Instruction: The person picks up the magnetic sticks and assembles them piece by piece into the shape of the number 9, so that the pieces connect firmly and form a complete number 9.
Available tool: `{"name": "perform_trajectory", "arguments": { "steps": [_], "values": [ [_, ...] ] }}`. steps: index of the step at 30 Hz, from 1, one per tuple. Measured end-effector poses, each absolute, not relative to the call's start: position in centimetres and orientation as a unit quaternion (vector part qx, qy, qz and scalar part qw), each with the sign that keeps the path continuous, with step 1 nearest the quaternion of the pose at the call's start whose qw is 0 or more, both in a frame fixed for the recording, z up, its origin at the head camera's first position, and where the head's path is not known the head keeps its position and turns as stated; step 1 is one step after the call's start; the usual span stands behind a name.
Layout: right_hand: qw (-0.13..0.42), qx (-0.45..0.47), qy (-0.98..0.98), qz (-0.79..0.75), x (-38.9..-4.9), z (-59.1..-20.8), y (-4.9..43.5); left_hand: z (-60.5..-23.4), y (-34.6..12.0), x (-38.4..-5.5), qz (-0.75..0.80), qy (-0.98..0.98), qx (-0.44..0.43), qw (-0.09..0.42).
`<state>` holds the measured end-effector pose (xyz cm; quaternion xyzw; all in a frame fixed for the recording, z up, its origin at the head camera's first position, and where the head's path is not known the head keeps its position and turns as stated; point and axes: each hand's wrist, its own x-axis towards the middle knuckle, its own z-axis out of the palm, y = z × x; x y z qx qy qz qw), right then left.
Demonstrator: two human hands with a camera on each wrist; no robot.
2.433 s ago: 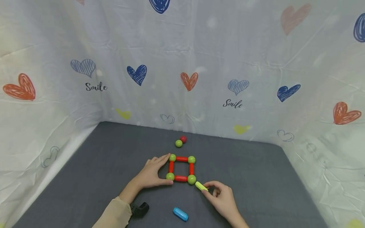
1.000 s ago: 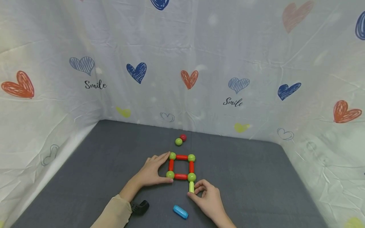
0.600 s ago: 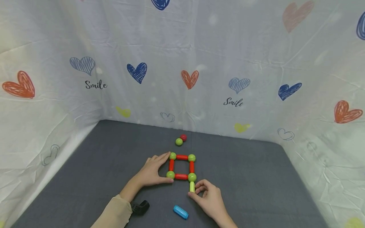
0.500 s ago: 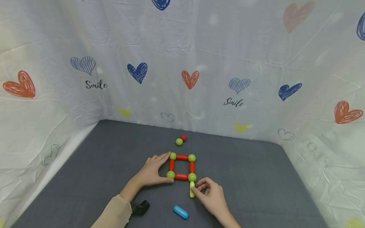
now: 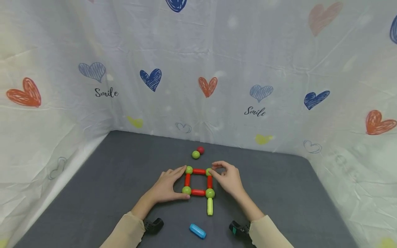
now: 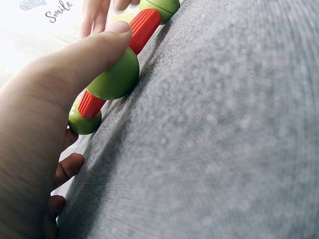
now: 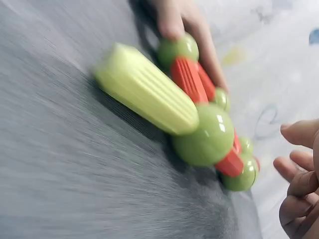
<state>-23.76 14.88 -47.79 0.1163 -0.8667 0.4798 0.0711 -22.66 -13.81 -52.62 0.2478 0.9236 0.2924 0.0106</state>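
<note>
A flat square of red toy rods point(image 5: 198, 192) with green balls point(image 5: 186, 190) at its corners lies on the dark table. My left hand point(image 5: 169, 186) spans its left side, thumb against the near ball and fingertips at the far one; the left wrist view shows the thumb point(image 6: 94, 55) pressing that ball. A yellow-green rod point(image 5: 210, 206) joins the near right ball and points toward me. My right hand point(image 5: 228, 176) hovers by the far right ball, its thumb overlapping it in the head view. In the right wrist view, that hand point(image 7: 301, 191) stands apart from the square, fingers loosely bent around nothing.
A blue rod point(image 5: 197, 231) lies nearer me, in front of the square. Behind the square sit a loose green ball point(image 5: 195, 154) and a red ball point(image 5: 200, 150). White cloth point(image 5: 173, 103) with printed hearts hangs around the table point(image 5: 273, 193).
My right hand has brought the yellow-green rod to the near right ball, let go of it and moved away toward the far right corner. My left hand has stayed in place.
</note>
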Motion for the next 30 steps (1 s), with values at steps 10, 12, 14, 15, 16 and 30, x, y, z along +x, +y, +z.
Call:
{"name": "perform_trajectory", "arguments": {
  "steps": [10,12,14,15,16,30],
  "values": [
    [0.085,0.081,-0.86,0.497,-30.1,-48.2,12.6,-52.3,-13.6,-22.6,0.299,0.923,0.241,0.02],
    [0.084,0.071,-0.857,0.504,-30.6,-48.3,11.9,-52.3,-13.6,-22.6,0.299,0.923,0.241,0.016],
    [0.089,0.068,-0.861,0.496,-31.0,-48.6,11.2,-52.3,-13.6,-22.6,0.295,0.924,0.243,0.015],
    [0.092,0.069,-0.864,0.491,-31.1,-48.7,10.9,-52.3,-13.6,-22.6,0.293,0.924,0.244,0.015],
    [0.099,0.074,-0.868,0.481,-31.2,-48.7,10.6,-52.3,-13.6,-22.6,0.292,0.925,0.245,0.015],
    [0.081,0.094,-0.894,0.43,-32.6,-48.7,8.1,-52.4,-13.7,-22.6,0.293,0.924,0.245,0.012]
  ]
}}
